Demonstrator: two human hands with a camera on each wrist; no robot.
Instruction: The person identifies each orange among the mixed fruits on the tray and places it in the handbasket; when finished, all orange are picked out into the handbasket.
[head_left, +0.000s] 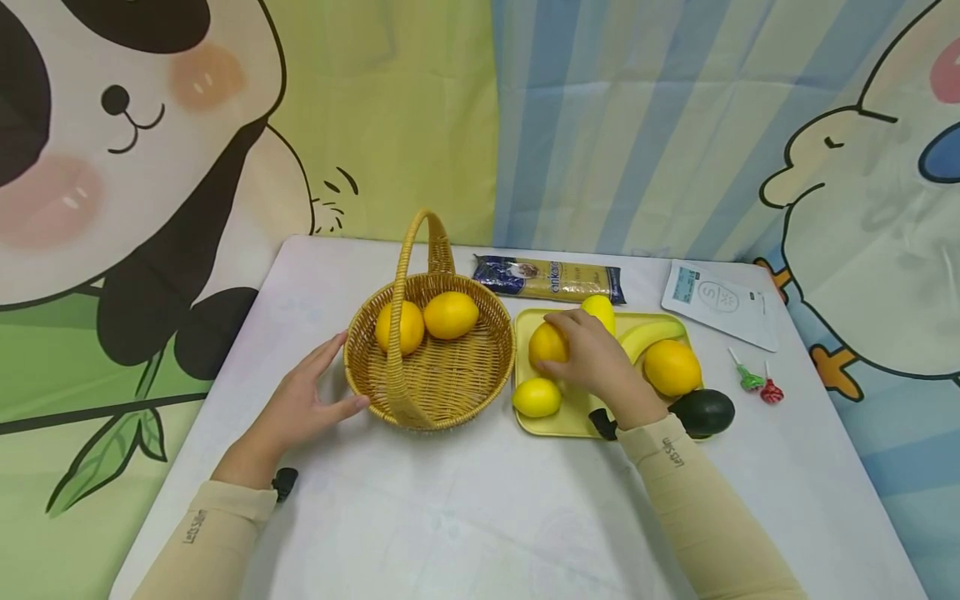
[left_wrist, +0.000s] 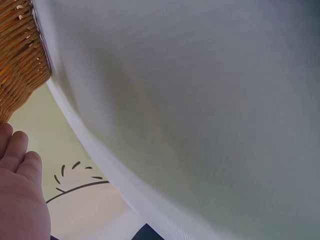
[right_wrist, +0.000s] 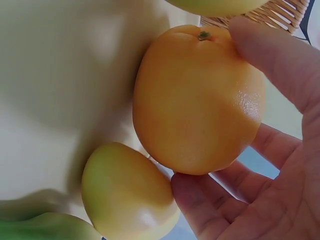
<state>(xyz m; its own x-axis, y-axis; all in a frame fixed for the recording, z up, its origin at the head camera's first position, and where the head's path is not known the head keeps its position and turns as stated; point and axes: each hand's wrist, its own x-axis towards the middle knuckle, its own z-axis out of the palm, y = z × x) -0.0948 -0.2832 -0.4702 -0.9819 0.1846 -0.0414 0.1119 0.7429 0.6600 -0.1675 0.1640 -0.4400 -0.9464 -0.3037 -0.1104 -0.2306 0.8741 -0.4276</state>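
Note:
My right hand (head_left: 596, 358) grips an orange (head_left: 547, 343) over the left part of a yellow tray (head_left: 570, 423). In the right wrist view, thumb and fingers reach round the orange (right_wrist: 197, 102), whose green stem end shows. A lemon (head_left: 537, 397) lies on the tray just in front of it, and a yellow fruit (head_left: 598, 312) behind. My left hand (head_left: 303, 408) is at the left side of a wicker basket (head_left: 465, 392), thumb and fingers spread along its rim. Two orange-yellow fruits (head_left: 451, 315) sit inside the basket. The left wrist view shows extended fingers (left_wrist: 31, 170) beside the wicker.
A banana (head_left: 648, 333), another orange (head_left: 672, 367) and a dark green avocado (head_left: 703, 413) lie at the tray's right. Behind stands a long blue-and-gold packet (head_left: 551, 279). A white pouch (head_left: 720, 304) and two lollipops (head_left: 750, 379) lie farther right. The basket's tall handle (head_left: 402, 283) arches upward.

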